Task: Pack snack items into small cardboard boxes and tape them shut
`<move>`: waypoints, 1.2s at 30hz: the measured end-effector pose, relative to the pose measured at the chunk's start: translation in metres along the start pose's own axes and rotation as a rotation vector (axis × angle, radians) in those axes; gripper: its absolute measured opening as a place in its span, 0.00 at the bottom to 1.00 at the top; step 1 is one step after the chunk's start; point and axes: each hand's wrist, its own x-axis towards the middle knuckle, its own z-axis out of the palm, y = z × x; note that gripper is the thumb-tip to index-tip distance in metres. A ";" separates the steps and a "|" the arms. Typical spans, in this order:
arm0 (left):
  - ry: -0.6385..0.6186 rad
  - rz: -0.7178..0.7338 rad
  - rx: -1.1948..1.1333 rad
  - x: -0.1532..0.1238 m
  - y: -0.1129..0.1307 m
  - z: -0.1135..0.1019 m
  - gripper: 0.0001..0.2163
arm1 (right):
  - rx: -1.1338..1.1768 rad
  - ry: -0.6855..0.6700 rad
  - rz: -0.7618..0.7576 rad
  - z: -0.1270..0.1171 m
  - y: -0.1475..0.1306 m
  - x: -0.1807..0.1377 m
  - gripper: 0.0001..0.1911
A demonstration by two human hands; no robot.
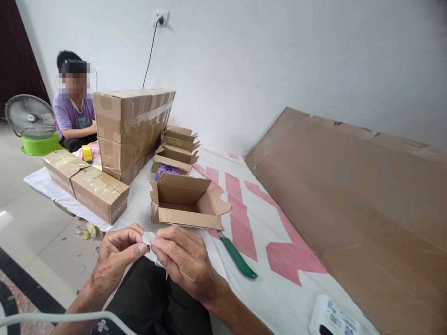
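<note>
My left hand (pixel 115 258) and my right hand (pixel 183 260) meet low in the view, over my lap. Both pinch a small white piece (pixel 148 237) between thumbs and fingertips; I cannot make out what it is. Just beyond the hands an open cardboard box (pixel 186 201) stands on a white sheet with pink marks (pixel 279 279), flaps up, nothing visible inside. A green-handled tool (pixel 237 257) lies on the sheet beside my right hand.
A stack of taped cartons (pixel 129 130) stands at the back left, two taped cartons (pixel 87 184) in front. Several folded open boxes (pixel 176 149) sit behind. Another person (pixel 73 111) sits by a fan (pixel 30 116). Large flat cardboard (pixel 366 195) leans on the right wall.
</note>
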 end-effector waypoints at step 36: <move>-0.043 0.260 0.207 0.000 0.006 -0.007 0.11 | 0.773 -0.151 0.766 -0.010 -0.005 0.006 0.11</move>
